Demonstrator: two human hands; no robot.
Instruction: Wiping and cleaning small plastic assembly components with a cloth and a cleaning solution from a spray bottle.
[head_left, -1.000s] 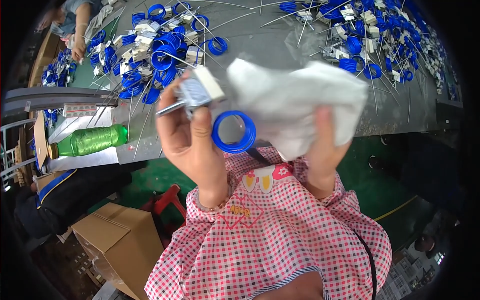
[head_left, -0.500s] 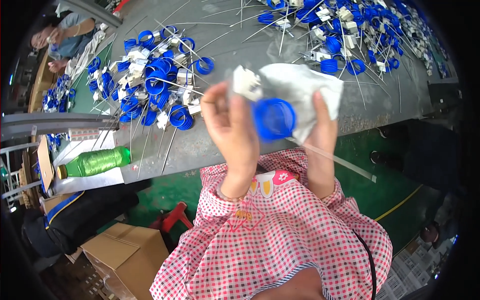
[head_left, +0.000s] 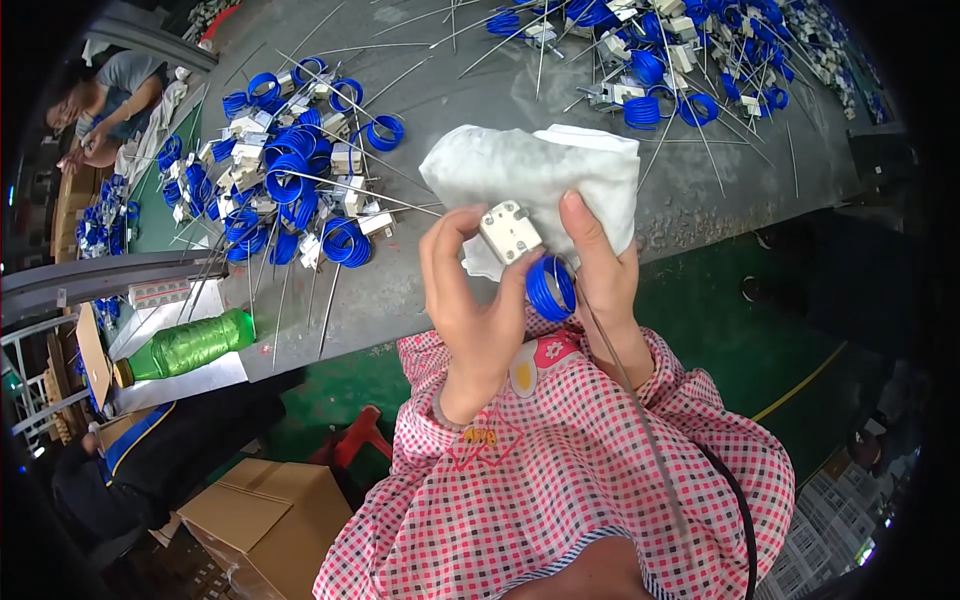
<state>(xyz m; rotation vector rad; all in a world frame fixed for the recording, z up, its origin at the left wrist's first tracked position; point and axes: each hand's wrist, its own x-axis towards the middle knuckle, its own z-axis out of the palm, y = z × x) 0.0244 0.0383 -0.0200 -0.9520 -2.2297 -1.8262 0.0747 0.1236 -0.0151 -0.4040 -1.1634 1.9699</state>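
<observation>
My left hand [head_left: 470,320] pinches a capillary thermostat between thumb and fingers. Its off-white block [head_left: 510,232] shows several metal terminals, and a metal mounting plate shows beneath it. A blue coil [head_left: 549,289] of thin tubing hangs beside my left thumb, in front of my right hand. From it a long thin rod [head_left: 635,400] slants down over my apron. My right hand [head_left: 608,285] is closed on a white cloth [head_left: 540,165], its thumb upright along the front. The cloth spreads behind the block; my right fingers are hidden behind it.
Similar thermostats lie heaped on the grey table [head_left: 400,270], one pile [head_left: 290,165] to the left and another [head_left: 690,60] far right. A green bottle [head_left: 190,345] lies at the left edge. Below stand a cardboard box [head_left: 265,515] and red stool [head_left: 365,435]. Another person [head_left: 125,95] sits far left.
The thermostat has turned, its terminals now facing up, and the coil sits lower. The cloth has shifted left behind the block. The rod now points more steeply down.
</observation>
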